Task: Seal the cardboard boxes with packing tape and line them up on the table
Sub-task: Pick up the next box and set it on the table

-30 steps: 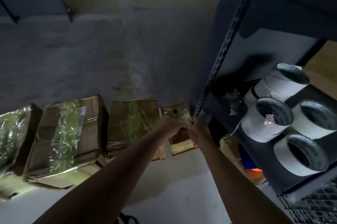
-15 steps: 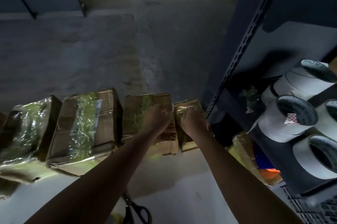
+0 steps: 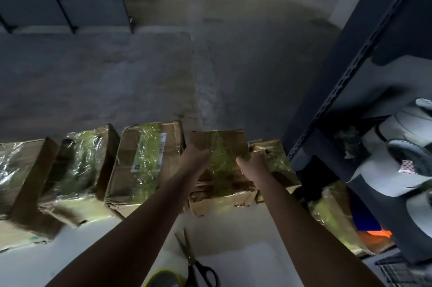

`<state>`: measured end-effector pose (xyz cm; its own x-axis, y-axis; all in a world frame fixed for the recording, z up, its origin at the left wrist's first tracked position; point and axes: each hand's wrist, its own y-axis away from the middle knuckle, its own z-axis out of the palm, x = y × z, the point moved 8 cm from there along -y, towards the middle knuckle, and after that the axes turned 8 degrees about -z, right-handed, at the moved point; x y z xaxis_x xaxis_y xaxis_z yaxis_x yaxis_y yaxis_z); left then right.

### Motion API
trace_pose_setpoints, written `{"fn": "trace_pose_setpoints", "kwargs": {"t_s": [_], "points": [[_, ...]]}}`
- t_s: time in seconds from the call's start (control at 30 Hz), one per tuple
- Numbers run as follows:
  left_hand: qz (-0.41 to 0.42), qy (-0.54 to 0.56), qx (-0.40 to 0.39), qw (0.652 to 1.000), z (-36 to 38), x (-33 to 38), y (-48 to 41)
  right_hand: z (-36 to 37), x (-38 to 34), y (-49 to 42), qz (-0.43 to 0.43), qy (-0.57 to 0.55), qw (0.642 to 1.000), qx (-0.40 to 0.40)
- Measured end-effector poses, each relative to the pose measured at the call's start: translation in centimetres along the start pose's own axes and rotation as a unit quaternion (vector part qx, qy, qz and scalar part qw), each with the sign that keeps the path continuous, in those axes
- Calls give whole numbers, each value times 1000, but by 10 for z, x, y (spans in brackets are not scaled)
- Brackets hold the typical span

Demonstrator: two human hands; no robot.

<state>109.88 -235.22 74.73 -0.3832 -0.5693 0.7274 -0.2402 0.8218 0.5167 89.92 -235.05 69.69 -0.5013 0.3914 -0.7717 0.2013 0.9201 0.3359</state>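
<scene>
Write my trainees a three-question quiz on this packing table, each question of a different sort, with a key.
1. True or false: the scissors lie on the table, handles nearest the person.
2. Counting from the shelf, which box in the row does the left hand grip? A first, B second, C fourth.
3. Fill in: the box with the white label stands directly ___ of the gripped one.
Key: 1 true; 2 B, the second box; 3 left.
</scene>
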Motion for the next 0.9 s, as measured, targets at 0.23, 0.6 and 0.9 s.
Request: {"fn": "trace_pose_setpoints", "kwargs": {"t_s": [0.23, 0.6, 0.9], "points": [[31, 109, 26, 993, -38, 17, 8, -48, -44, 40, -40, -7, 991, 126], [185, 147, -35, 971, -96, 36, 50, -68, -159, 148, -143, 45, 965, 216], [238, 171, -2, 956, -146, 14, 97, -50, -183, 202, -157, 95, 954, 236]]}}
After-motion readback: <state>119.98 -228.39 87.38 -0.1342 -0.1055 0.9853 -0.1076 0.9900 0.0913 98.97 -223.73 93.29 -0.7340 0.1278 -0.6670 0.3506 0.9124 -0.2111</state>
